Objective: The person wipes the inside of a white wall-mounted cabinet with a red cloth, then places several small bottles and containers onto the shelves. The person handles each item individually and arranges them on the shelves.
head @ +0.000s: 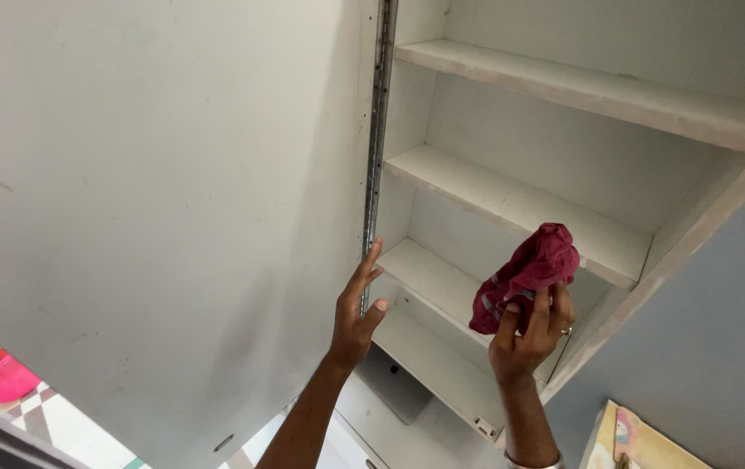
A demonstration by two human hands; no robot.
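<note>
White cupboard shelves (511, 204): right hand (529, 334) clamps maroon cloth (529, 274) (bunched); left hand (357, 314) spread flat

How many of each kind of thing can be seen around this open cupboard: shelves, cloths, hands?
White wooden shelves: 4
Crumpled dark red cloth, held in the right hand's grip: 1
Hands, left hand by the metal door hinge and right hand: 2
White cupboard door: 1
Total: 8
</note>
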